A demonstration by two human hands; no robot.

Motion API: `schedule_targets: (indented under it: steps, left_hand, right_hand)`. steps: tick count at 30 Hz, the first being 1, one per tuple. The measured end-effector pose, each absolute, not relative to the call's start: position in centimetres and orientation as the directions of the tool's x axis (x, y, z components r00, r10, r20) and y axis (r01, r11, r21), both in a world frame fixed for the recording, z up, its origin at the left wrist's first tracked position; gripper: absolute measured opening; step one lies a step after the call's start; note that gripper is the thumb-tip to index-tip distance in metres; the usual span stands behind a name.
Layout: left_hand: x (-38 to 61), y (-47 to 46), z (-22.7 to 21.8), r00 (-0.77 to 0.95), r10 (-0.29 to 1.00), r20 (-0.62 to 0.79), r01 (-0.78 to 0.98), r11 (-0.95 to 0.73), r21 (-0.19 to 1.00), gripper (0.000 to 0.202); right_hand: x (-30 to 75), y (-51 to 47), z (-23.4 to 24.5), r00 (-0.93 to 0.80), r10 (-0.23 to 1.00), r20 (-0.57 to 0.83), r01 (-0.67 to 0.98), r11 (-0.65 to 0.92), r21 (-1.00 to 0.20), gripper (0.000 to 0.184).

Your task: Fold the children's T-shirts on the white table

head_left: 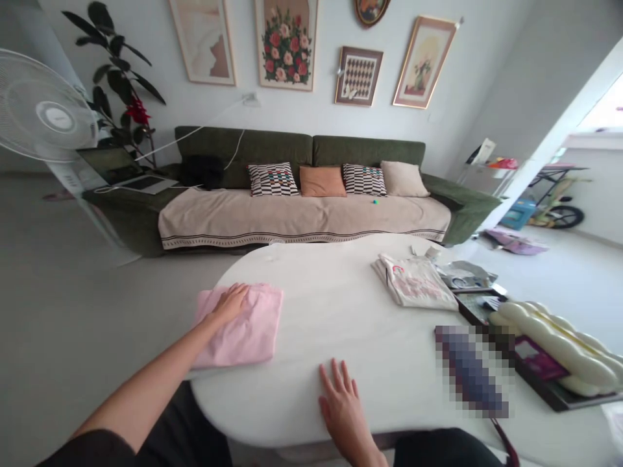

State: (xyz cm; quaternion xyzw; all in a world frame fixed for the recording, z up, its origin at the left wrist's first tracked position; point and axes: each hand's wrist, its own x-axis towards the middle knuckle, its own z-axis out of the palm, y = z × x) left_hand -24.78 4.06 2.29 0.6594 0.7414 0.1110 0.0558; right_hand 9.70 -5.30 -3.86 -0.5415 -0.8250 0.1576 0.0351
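Note:
A folded pink cloth (pixel 256 334) lies flat near the left edge of the white table (pixel 311 292), one side of it reaching the table's rim. My left hand (pixel 233 300) rests on the cloth's upper part with the fingers stretched out, pressing on it rather than gripping. On the bare tabletop near the front edge, my right hand (pixel 341 401) lies palm down with its fingers spread, holding nothing. A folded white printed cloth (pixel 416 282) sits farther back on the right side of the table.
On the table's right stand a dark tray (pixel 540 389), a cream puffy case (pixel 555 344) and a blurred-out dark object (pixel 472 370) with a strap. Behind the table is a green sofa (pixel 243 146) with cushions and a laptop (pixel 129 175). A white fan (pixel 53 117) stands left.

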Motion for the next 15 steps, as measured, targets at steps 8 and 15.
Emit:
schedule_targets:
  steps: [8,15]
  left_hand:
    - [-24.3,6.0,4.6,-0.095,0.995,-0.041,0.977,0.101,0.189,0.023]
    - [-22.0,2.3,8.6,0.045,0.998,-0.05,0.982,-0.035,0.187,0.014]
  right_hand:
    - [9.3,-6.5,-4.0,-0.384,0.919,-0.087,0.894,0.347,-0.285,0.056]
    - [9.2,-6.6,-2.7,-0.368,0.917,-0.153,0.898,0.308,-0.315,0.06]
